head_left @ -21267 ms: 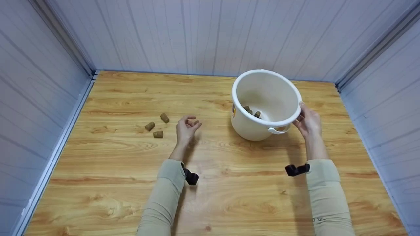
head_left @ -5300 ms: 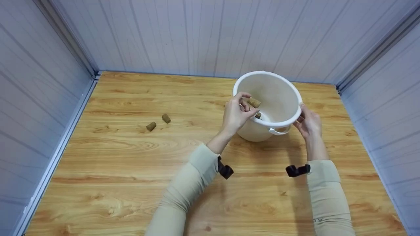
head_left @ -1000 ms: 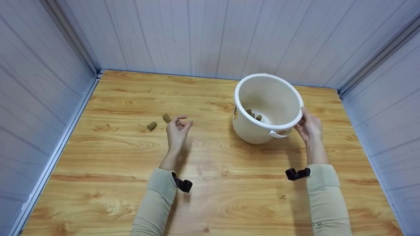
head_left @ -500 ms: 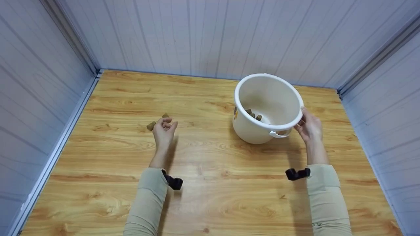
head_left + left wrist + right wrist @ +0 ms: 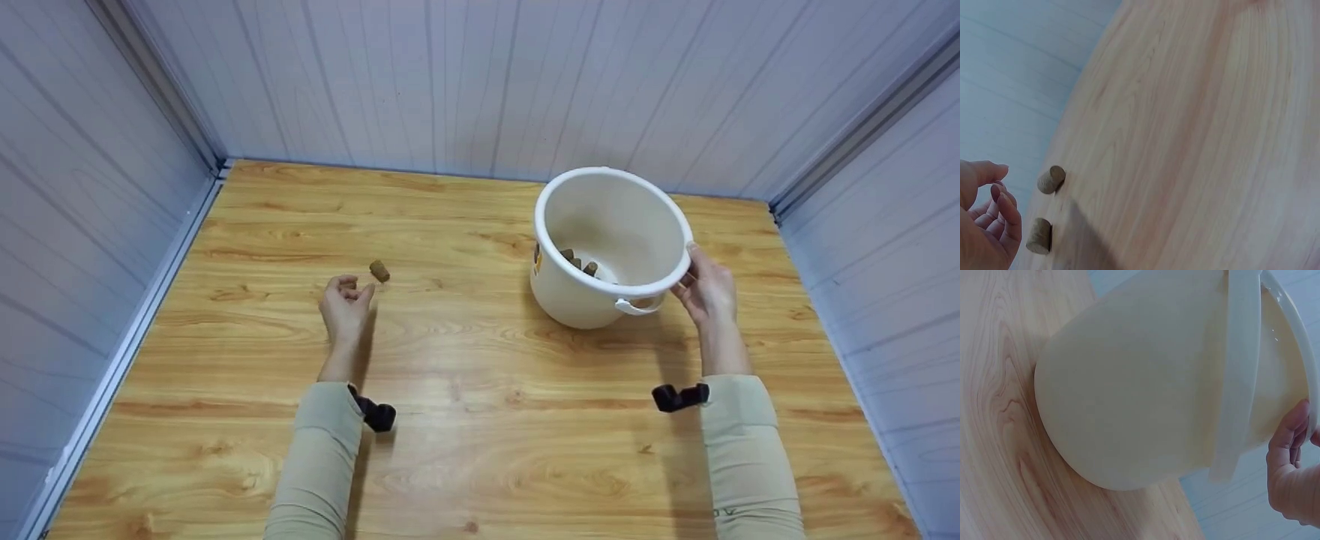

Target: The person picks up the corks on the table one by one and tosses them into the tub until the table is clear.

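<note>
My left hand [image 5: 346, 307] hovers low over the left part of the table with loosely bent fingers and nothing between them. One brown cork [image 5: 379, 271] lies just beyond its thumb in the head view; the hand hides another there. Two corks show in the left wrist view, the lower cork [image 5: 1039, 236] right beside the fingers and the upper cork [image 5: 1051, 180] a little farther off. My right hand [image 5: 709, 292] grips the rim of a white bucket [image 5: 574, 304], thumb over the edge. Several corks [image 5: 590, 268] lie at the bottom inside the tilted bucket.
The wood-grain table [image 5: 480, 420] is bounded by pale panelled walls [image 5: 360, 82] at the back and sides. A white handle [image 5: 637, 307] hangs on the bucket's near side. Black wrist cameras [image 5: 379, 416] stick out from both sleeves.
My left hand has moved left across the corks, uncovering one and covering another. Earlier it released a cork over the bucket; fewer lie on the table. The right hand stays at the rim.
</note>
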`<state>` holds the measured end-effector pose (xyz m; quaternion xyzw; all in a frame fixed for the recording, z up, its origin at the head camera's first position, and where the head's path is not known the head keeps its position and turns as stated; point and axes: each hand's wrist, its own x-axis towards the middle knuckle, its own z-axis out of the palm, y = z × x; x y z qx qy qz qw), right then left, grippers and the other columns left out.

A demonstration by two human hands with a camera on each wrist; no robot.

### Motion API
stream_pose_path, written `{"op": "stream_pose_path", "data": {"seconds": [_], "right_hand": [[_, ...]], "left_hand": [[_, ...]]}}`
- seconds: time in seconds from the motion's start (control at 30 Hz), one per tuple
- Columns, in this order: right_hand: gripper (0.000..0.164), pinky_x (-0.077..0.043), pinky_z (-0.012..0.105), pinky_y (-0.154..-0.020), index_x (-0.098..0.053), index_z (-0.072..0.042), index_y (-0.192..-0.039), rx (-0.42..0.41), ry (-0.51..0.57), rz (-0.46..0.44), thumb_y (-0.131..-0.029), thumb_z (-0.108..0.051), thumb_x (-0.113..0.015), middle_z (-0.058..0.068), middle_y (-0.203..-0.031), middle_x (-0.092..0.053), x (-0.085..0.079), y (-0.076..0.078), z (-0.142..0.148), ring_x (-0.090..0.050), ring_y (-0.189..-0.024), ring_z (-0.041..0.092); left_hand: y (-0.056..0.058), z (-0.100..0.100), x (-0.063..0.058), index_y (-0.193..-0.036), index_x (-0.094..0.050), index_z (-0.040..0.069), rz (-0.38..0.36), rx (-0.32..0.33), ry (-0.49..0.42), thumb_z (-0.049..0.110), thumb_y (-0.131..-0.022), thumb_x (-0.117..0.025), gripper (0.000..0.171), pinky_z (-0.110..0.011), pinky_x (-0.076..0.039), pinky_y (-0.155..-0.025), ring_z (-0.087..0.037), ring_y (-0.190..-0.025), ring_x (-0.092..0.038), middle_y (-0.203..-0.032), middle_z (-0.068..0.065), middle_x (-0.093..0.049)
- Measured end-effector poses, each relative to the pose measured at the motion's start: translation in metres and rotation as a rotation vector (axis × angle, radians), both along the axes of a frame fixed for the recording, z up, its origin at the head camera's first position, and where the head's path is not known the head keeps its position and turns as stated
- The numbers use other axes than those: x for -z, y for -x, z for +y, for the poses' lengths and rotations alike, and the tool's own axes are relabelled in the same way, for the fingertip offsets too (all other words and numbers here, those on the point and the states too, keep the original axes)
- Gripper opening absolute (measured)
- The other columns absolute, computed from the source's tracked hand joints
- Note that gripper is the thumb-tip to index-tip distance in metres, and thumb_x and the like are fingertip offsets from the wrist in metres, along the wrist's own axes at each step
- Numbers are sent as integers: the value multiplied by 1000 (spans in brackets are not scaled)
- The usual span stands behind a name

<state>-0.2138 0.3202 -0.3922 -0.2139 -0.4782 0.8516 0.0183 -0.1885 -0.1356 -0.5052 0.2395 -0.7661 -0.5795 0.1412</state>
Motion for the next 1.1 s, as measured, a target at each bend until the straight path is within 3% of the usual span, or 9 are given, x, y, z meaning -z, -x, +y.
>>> {"op": "stream_pose_path", "data": {"seconds": [0.13, 0.33, 0.7, 1.1], "right_hand": [[16, -51, 31, -59, -61, 2, -88, -5, 3, 7, -82, -13, -63, 11, -73, -63, 0, -1, 0, -62, -64, 20], [18, -51, 31, -61, -59, 3, -89, -13, -2, 19, -82, -14, -63, 11, -73, -63, 1, -2, 1, -61, -64, 20], [16, -51, 32, -64, -59, 0, -89, 0, 3, -18, -81, -13, -64, 11, -76, -63, -1, -1, 0, -62, -68, 20], [17, -51, 32, -62, -60, 2, -88, 4, 1, 1, -81, -13, -65, 11, -74, -63, 1, 0, 0, -62, -66, 20]], "left_hand": [[-1, -8, 4, -102, -54, -5, -34, -4, 18, 7, -79, -63, 28, -22, -38, -61, -11, -65, -48, -82, -12, -58], [-1, -15, 9, -103, -55, -1, -86, -25, 53, 11, -80, -64, 27, -22, -36, -56, -7, -56, -45, -64, -2, -53], [-2, -26, 19, -107, -55, 0, -87, -54, 64, 15, -80, -65, 33, -22, -35, -53, -9, -55, -44, -65, -2, -51], [-1, -30, 29, -111, -55, -2, -83, -65, 33, 15, -80, -65, 37, -25, -37, -62, -11, -64, -47, -79, -10, -57]]}}
